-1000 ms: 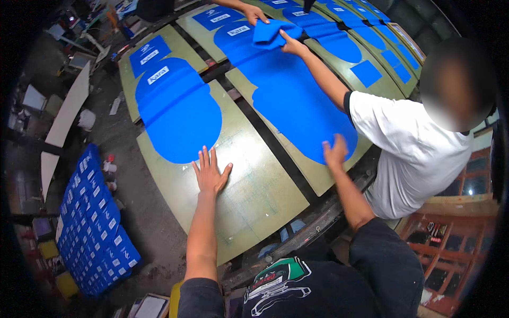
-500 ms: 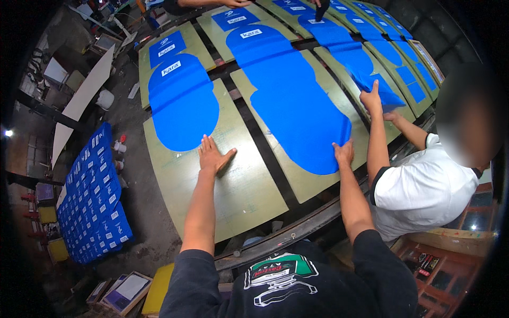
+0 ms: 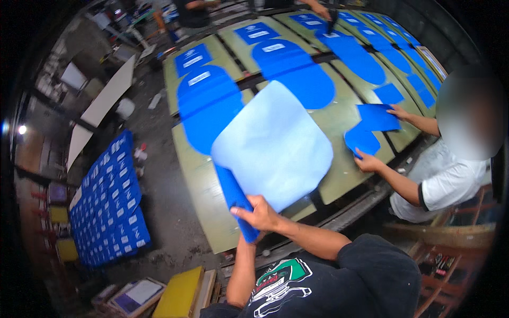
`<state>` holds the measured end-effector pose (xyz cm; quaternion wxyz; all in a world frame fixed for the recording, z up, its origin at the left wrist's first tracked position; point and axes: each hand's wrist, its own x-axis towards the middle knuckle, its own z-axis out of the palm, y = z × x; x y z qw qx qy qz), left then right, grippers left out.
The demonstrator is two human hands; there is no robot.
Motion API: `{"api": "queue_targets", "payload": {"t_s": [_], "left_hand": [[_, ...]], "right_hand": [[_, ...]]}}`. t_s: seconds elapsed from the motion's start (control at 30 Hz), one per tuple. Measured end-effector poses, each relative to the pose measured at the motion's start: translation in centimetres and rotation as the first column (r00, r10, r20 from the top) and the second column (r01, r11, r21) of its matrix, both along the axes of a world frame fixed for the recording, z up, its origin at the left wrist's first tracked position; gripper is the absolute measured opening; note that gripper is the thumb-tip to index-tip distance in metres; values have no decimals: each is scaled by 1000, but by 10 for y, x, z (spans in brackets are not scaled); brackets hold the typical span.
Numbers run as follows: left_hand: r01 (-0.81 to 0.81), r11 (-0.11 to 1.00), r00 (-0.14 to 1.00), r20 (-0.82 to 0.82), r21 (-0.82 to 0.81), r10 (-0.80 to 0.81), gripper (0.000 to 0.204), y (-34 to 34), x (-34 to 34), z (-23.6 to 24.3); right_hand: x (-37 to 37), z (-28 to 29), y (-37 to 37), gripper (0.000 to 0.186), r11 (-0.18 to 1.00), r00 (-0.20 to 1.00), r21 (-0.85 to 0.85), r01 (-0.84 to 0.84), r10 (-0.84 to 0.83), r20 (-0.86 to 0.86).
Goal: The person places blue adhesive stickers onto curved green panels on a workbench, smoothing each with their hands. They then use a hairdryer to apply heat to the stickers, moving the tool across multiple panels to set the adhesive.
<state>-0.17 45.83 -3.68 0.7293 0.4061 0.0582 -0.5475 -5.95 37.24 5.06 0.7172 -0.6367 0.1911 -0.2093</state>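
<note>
A rounded blue fabric piece (image 3: 275, 146) is raised in front of me, its pale underside showing and its left edge folded over in deep blue. My right hand (image 3: 261, 213) is closed on its near edge, thumb across the fold. My left hand is hidden behind the fabric; only its wrist and forearm show, so its fingers cannot be made out. Under and beyond the fabric lie greenish flat boards (image 3: 201, 204). On the nearest left board rests another rounded blue piece (image 3: 209, 108) with a white label patch.
To my right a person in a white shirt (image 3: 456, 175) holds blue pieces (image 3: 377, 117). Across the boards another person's hand (image 3: 319, 9) holds a dark tool on a blue piece. Printed blue fabric (image 3: 108, 206) hangs at left. Yellow-faced frames (image 3: 180, 291) stand near me.
My left hand has left the board and my right hand has lifted the large blue piece, bringing it left and showing its pale side. The co-worker's blue piece has moved nearer them.
</note>
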Motion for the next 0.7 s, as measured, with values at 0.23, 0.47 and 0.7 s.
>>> {"api": "queue_targets", "payload": {"t_s": [0.23, 0.47, 0.7], "left_hand": [[-122, 983, 985, -137, -135, 104, 58, 187, 68, -19], [-135, 919, 991, -58, -371, 122, 58, 307, 235, -27], [-261, 938, 926, 216, -230, 311, 50, 288, 348, 31]], "right_hand": [[104, 36, 139, 25, 832, 799, -40, -553, 543, 258], [192, 41, 234, 21, 952, 970, 204, -229, 206, 126], [168, -54, 224, 31, 913, 946, 268, 307, -262, -192]]}}
